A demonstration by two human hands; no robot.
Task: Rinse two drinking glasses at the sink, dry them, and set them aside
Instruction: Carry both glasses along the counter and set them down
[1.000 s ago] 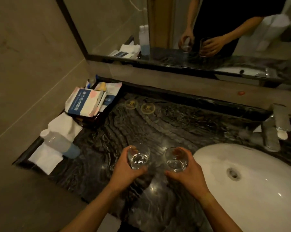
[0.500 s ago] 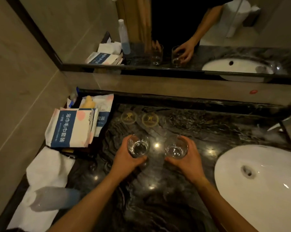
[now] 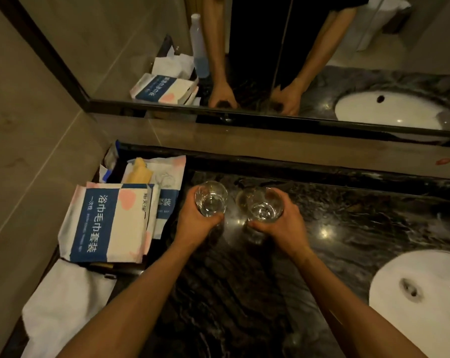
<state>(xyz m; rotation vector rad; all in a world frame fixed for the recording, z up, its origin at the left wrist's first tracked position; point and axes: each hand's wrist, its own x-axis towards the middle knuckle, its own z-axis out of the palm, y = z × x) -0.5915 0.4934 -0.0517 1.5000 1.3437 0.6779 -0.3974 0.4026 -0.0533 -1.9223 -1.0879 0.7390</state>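
Counter (image 3: pixel 360 228): dark veined stone, running under and beyond both hands, with glare spots just right of the right hand.

Mirror (image 3: pixel 270 47): mounted on the wall beyond the hands; it reflects both forearms, the basin and the packets.

Sink (image 3: pixel 425 301): white oval basin, well to the right of the right hand and nearer the viewer; the drain is visible.

Towel (image 3: pixel 63 311): white cloth, left of the left forearm at the near counter edge, lying partly under the packets.

Packets (image 3: pixel 107 220): a stack of blue-and-white printed packs left of the left hand. The top one lies flat, and its right edge is near the left wrist without touching it.

Left hand (image 3: pixel 196 223): closed round the left glass (image 3: pixel 211 198), thumb on the near side, fingers round the left and far side. Glass upright, mouth open to the camera, clear. Whether its base rests on the counter cannot be determined.

Right hand (image 3: pixel 283 226): closed round the right glass (image 3: pixel 260 206), thumb on the near side, fingers wrapped round the right side. Glass upright and clear.

The two glasses stand side by side with a narrow gap between them, not touching, over the counter and well left of the sink. Both are close to the back ledge. Whether either holds water cannot be told.
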